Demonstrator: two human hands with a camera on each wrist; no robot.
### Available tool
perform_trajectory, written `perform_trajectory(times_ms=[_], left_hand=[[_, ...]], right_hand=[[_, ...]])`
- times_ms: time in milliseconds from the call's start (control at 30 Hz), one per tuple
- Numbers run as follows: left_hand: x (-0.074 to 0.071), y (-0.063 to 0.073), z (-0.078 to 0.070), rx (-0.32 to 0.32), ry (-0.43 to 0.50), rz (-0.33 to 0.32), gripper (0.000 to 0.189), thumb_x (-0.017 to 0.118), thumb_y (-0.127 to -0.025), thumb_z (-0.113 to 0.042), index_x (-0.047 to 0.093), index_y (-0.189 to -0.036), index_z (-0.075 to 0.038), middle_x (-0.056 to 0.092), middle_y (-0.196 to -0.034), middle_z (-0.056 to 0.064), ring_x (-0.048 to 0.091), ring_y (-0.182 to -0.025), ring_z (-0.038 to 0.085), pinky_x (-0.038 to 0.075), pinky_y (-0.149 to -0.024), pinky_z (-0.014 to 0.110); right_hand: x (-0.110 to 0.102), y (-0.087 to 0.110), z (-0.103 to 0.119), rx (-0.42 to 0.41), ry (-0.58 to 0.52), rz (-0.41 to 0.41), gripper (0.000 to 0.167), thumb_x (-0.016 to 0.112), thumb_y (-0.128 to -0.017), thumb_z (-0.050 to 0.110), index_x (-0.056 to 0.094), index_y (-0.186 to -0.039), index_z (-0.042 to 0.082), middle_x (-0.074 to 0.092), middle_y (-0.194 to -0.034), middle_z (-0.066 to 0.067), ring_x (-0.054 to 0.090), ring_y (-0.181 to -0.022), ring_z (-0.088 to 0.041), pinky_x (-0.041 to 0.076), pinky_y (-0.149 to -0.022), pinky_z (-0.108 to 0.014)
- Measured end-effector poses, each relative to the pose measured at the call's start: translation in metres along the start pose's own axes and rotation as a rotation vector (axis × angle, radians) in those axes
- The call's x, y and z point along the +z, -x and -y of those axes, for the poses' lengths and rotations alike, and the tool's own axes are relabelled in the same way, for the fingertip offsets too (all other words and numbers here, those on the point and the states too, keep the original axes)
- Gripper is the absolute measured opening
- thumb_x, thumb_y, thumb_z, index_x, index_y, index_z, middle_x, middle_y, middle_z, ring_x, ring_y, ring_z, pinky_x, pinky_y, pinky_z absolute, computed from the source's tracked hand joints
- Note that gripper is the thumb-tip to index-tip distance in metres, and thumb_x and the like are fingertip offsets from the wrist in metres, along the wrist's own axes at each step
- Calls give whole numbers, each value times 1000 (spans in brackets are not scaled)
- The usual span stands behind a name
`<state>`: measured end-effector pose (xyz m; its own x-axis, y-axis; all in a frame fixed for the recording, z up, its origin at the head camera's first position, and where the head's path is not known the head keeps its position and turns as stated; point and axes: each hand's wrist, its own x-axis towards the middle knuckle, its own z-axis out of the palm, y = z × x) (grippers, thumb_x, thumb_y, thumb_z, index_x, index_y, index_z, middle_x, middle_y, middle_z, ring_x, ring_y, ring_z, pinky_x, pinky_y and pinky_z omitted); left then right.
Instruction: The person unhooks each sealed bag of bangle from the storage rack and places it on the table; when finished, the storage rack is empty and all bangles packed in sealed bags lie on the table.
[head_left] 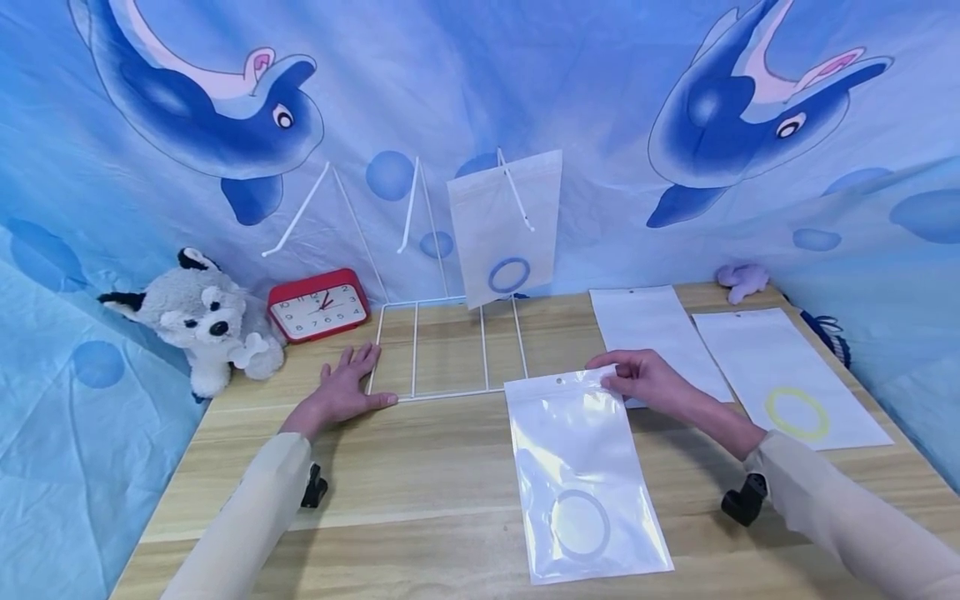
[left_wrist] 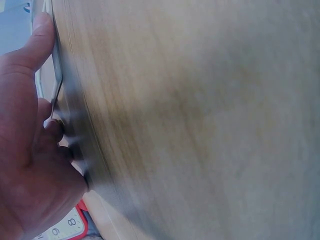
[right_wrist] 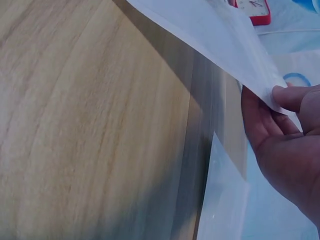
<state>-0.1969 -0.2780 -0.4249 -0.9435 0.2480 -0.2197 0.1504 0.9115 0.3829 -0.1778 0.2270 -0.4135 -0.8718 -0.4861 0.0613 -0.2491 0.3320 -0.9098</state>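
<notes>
My right hand pinches the top right corner of a glossy white zip bag with a pale grey-purple ring printed low on it. In the right wrist view the thumb lies on one face of the bag and the fingers behind it. The left hand, fingers spread, rests at the front left corner of a white wire display rack, its thumb along the front bar. On the rack's right hook hangs another white bag with a blue ring. The rack's left hook and middle hook are bare.
Two more white bags lie on the right of the wooden table: a partly covered bag and a bag with a yellow ring. A red clock and a plush husky stand left, a purple toy back right.
</notes>
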Motion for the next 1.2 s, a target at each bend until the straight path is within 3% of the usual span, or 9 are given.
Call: perform_trajectory(times_ms=[167, 367, 500, 700, 933, 1200], left_hand=[[1, 1, 2, 4, 7, -4, 108, 68, -85, -63, 17, -158, -1, 9, -163, 25, -3, -146, 51, -7, -108, 73], [2, 6, 4, 0, 8, -8, 108, 69, -85, -62, 18, -158, 1, 10, -163, 27, -2, -146, 53, -6, -107, 74], [2, 6, 4, 6, 19, -15, 108, 69, -85, -62, 19, -158, 1, 10, -163, 27, -3, -146, 53, -7, -107, 74], [1, 2, 2, 7, 17, -14, 108, 68, -85, -62, 18, -158, 0, 9, -163, 27, -3, -146, 53, -7, -107, 73], [1, 0, 1, 9, 17, -8, 109, 67, -85, -63, 17, -158, 0, 8, -163, 26, -4, -146, 52, -7, -108, 73], [2, 1, 2, 3, 12, -2, 108, 67, -86, -63, 17, -158, 0, 7, -163, 26, -4, -146, 52, -7, -108, 73]], right_hand=[[4, -1, -2, -53, 86, -8, 25, 68, -91, -4, 71, -116, -1, 48, -67, 1, 37, -56, -8, 32, -49, -22], [9, -4, -5, -119, 201, 5, 24, 67, -90, -7, 74, -112, 0, 67, -83, -4, 46, -60, -9, 40, -53, -23], [9, -5, -6, -149, 271, 16, 24, 66, -90, -8, 74, -112, 0, 68, -82, -4, 47, -60, -9, 42, -54, -24], [3, -9, -9, -203, 371, 67, 26, 68, -87, -9, 74, -112, -2, 72, -93, -5, 50, -65, -7, 45, -57, -25], [3, -13, -9, -197, 483, 102, 26, 71, -85, -7, 74, -110, -1, 65, -85, 3, 49, -67, -6, 46, -60, -26], [7, -19, -6, -268, 638, 127, 24, 76, -83, -2, 76, -107, 1, 56, -76, 6, 45, -66, -8, 43, -61, -27]])
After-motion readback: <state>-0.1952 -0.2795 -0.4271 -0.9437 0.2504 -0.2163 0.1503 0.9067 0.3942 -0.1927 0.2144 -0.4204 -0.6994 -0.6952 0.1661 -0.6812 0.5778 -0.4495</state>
